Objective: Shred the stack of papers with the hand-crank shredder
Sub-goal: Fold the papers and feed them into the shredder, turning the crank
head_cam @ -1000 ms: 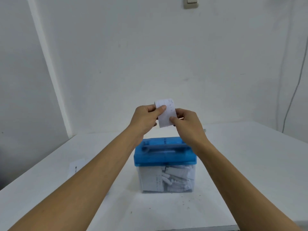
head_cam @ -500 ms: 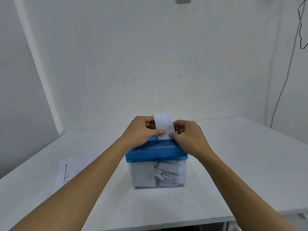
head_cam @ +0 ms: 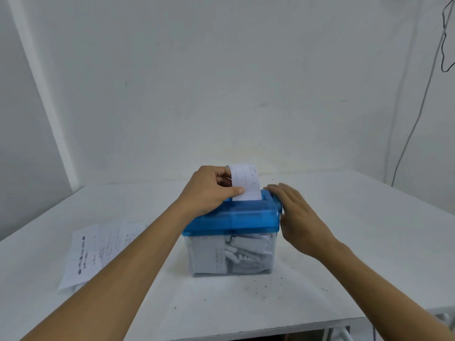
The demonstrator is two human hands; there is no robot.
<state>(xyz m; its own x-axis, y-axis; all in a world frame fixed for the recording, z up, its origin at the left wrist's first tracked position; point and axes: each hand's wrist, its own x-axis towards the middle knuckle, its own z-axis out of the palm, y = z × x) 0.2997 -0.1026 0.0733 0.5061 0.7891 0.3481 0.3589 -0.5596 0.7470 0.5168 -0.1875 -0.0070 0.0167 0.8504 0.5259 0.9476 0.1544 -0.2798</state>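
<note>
The hand-crank shredder point(head_cam: 232, 220) stands mid-table: a blue lid over a clear bin holding white paper strips. A narrow printed paper strip point(head_cam: 246, 183) stands upright with its lower end in the lid's slot. My left hand point(head_cam: 210, 190) pinches the strip's left edge between thumb and fingers just above the lid. My right hand point(head_cam: 295, 212) is beside the shredder's right end with straight fingers, holding nothing; it hides most of the crank. The stack of papers point(head_cam: 91, 252) lies flat on the table to the left.
The white table point(head_cam: 344, 254) runs to a near edge at the bottom and meets white walls behind. A black cable point(head_cam: 418, 112) hangs down the wall at the right. Dark specks dot the table in front of the shredder.
The strip came down from mid-air into the shredder slot. My right hand let go of it and moved to the shredder's right end. My left hand still pinches it.
</note>
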